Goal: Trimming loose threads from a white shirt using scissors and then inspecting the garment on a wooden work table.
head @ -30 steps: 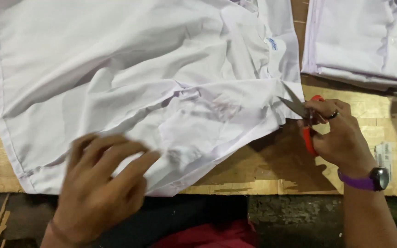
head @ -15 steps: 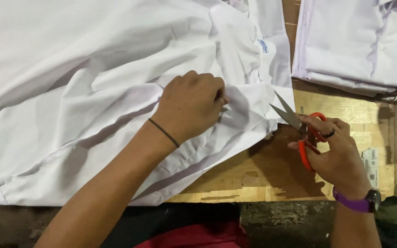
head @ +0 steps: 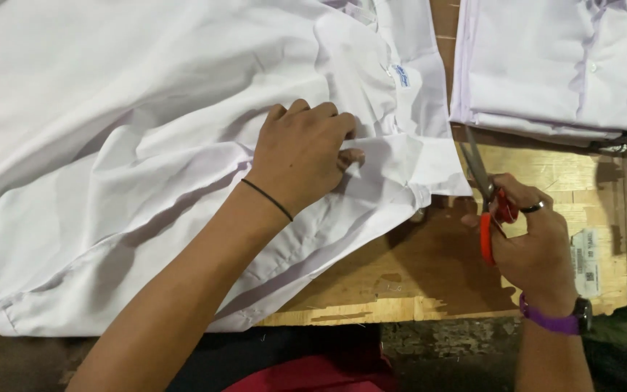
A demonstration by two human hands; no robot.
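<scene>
Left hand (head: 302, 156) lies knuckles-up on the white shirt (head: 146, 145), fingers curled and pinching a fold of cloth against the thumb, a thin black band at the wrist. Right hand (head: 535, 243) is closed through the red handles of the scissors (head: 484, 196) (blades nearly together, pointing away), just past the cuff edge. A folded white pile (head: 560, 65) sits beyond the blade tips on the wooden table (head: 415, 268).
</scene>
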